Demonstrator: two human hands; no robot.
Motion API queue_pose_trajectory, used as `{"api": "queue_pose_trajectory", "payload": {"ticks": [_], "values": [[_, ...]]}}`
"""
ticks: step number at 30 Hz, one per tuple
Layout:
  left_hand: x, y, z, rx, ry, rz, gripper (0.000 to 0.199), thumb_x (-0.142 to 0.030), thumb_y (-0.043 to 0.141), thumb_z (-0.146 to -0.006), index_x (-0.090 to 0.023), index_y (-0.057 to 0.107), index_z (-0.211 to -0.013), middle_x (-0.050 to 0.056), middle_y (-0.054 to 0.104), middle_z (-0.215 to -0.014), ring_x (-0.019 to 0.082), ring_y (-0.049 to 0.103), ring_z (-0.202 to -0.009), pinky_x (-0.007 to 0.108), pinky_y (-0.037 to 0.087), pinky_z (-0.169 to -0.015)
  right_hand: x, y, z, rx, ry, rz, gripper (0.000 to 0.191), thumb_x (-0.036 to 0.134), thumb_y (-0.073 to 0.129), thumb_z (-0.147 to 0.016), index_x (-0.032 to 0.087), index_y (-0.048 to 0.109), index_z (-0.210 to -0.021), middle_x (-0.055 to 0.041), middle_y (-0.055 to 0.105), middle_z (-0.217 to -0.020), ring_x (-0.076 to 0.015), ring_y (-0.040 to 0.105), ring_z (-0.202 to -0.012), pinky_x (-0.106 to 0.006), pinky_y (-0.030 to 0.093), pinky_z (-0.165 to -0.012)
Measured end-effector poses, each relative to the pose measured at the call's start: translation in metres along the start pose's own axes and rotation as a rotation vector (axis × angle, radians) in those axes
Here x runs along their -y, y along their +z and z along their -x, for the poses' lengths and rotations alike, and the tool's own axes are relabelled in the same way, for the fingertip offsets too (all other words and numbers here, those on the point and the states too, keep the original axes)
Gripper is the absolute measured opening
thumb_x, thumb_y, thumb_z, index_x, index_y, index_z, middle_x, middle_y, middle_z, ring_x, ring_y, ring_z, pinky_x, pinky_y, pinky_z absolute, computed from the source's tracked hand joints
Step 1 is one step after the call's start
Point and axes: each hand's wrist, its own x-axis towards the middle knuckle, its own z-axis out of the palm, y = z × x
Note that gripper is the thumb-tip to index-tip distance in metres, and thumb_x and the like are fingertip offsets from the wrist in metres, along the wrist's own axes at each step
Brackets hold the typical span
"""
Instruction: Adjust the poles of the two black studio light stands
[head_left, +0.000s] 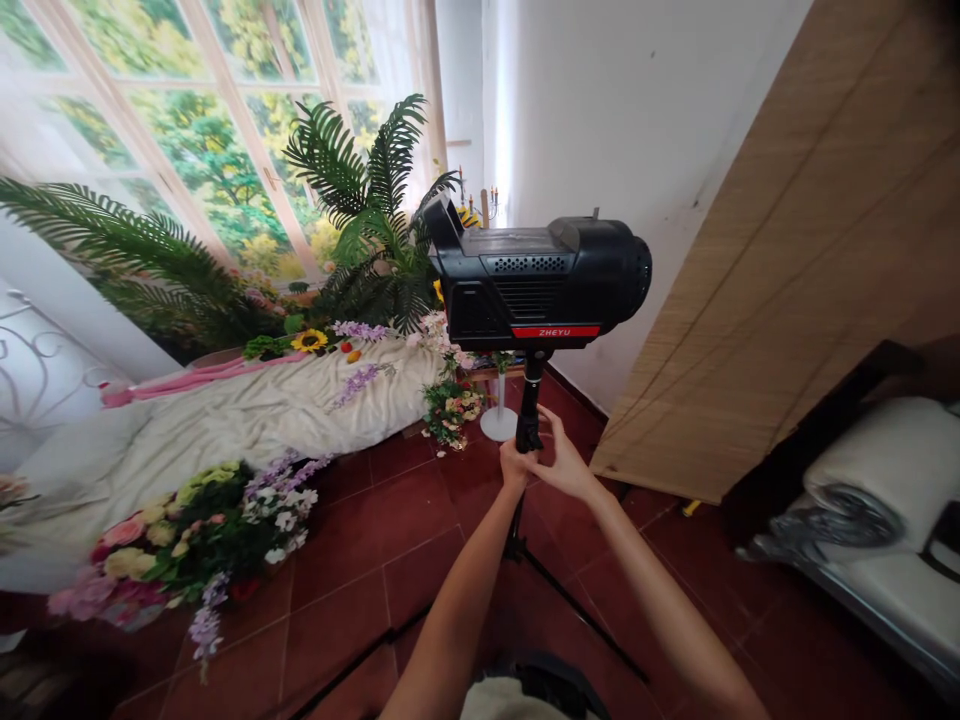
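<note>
A black studio light (544, 285) with a red "ZHEYU" label sits on top of a black light stand (530, 400). My left hand (516, 463) is closed round the stand's pole, just under a black locking collar. Right beside it, my right hand (564, 462) has its fingers curved round the collar from the right, and part of its grip is hidden behind the pole. Below my hands, the stand's thin black legs (581, 612) spread over the floor.
To the left is a cream-draped bed (247, 410) with flower bunches (202, 530). Palm leaves (367, 190) stand before a window backdrop (225, 130). A woven bamboo screen (757, 260) leans at right, near a cushioned sofa (877, 480). Red tiles (360, 570) cover the floor.
</note>
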Motion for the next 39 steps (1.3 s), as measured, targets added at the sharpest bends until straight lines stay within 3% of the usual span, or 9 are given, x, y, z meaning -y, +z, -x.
{"api": "queue_pose_trajectory", "payload": {"ticks": [5,8,14,19,25,29,32,35,39], "values": [[0.007,0.004,0.000,-0.067,0.058,-0.134,0.024,-0.037,0.061,-0.065,-0.014,0.061,-0.060,0.000,0.055,-0.053,0.013,0.052,-0.055,0.020,0.039,-0.052,-0.032,0.004,0.059,-0.156,0.117,0.078,0.038,0.040,0.054,-0.082,0.022,0.051,-0.115,-0.0107,0.057,-0.111,-0.0243,0.056,-0.101,-0.045,0.046,-0.089],[0.004,0.005,0.001,-0.091,0.059,-0.160,0.030,-0.042,0.061,-0.066,-0.014,0.059,-0.056,0.000,0.053,-0.051,0.013,0.052,-0.054,0.020,0.038,-0.051,-0.045,0.010,0.081,-0.165,0.147,0.128,0.034,0.041,0.051,-0.083,0.023,0.055,-0.112,-0.0098,0.059,-0.109,-0.0256,0.056,-0.102,-0.047,0.045,-0.091],[-0.001,0.004,0.004,-0.082,0.063,-0.151,0.035,-0.047,0.059,-0.070,-0.015,0.059,-0.058,0.000,0.053,-0.050,0.013,0.052,-0.050,0.020,0.036,-0.049,-0.052,0.022,0.078,-0.317,0.302,0.018,0.037,0.048,0.049,-0.083,0.021,0.054,-0.108,-0.0096,0.065,-0.098,-0.0234,0.063,-0.089,-0.040,0.049,-0.082],[-0.003,0.004,0.006,-0.069,0.037,-0.145,0.034,-0.048,0.060,-0.070,-0.015,0.061,-0.060,0.001,0.055,-0.053,0.013,0.054,-0.051,0.020,0.039,-0.050,-0.064,0.031,0.064,-0.427,0.464,-0.069,0.040,0.059,0.051,-0.076,0.021,0.056,-0.084,-0.0064,0.066,-0.075,-0.0229,0.062,-0.070,-0.035,0.049,-0.067],[0.000,0.003,0.004,-0.070,0.054,-0.178,0.034,-0.047,0.060,-0.070,-0.015,0.062,-0.060,0.002,0.055,-0.052,0.014,0.054,-0.051,0.021,0.039,-0.050,-0.069,0.033,0.055,-0.397,0.659,-0.373,0.038,0.058,0.054,-0.071,0.022,0.049,-0.059,0.0001,0.053,-0.052,-0.0144,0.044,-0.043,-0.027,0.035,-0.043],[0.004,0.004,0.002,-0.079,0.100,-0.187,0.035,-0.049,0.058,-0.071,-0.015,0.063,-0.062,0.002,0.056,-0.054,0.014,0.054,-0.053,0.021,0.038,-0.050,-0.065,0.027,0.053,-0.192,0.814,-0.736,0.029,0.045,0.050,-0.075,0.022,0.044,-0.059,0.0046,0.044,-0.047,-0.0092,0.033,-0.036,-0.023,0.031,-0.039],[0.006,0.004,0.002,-0.078,0.113,-0.183,0.036,-0.049,0.057,-0.072,-0.015,0.062,-0.062,0.002,0.055,-0.054,0.014,0.053,-0.054,0.021,0.038,-0.050,-0.065,0.024,0.055,-0.086,0.853,-0.846,0.026,0.042,0.047,-0.077,0.021,0.045,-0.062,0.0043,0.044,-0.049,-0.0089,0.034,-0.037,-0.023,0.032,-0.041],[0.008,0.004,0.002,-0.075,0.108,-0.181,0.035,-0.049,0.057,-0.072,-0.015,0.062,-0.063,0.001,0.054,-0.053,0.014,0.053,-0.053,0.021,0.037,-0.050,-0.066,0.025,0.058,-0.181,0.839,-0.685,0.029,0.048,0.049,-0.078,0.020,0.048,-0.070,0.0014,0.052,-0.058,-0.0101,0.039,-0.042,-0.023,0.033,-0.043],[0.008,0.004,0.001,-0.066,0.091,-0.186,0.035,-0.048,0.057,-0.071,-0.014,0.062,-0.061,0.001,0.054,-0.052,0.013,0.053,-0.052,0.021,0.038,-0.050,-0.062,0.026,0.063,-0.353,0.524,-0.171,0.039,0.058,0.056,-0.074,0.020,0.054,-0.082,-0.0026,0.060,-0.070,-0.0163,0.051,-0.058,-0.027,0.040,-0.054]]}}
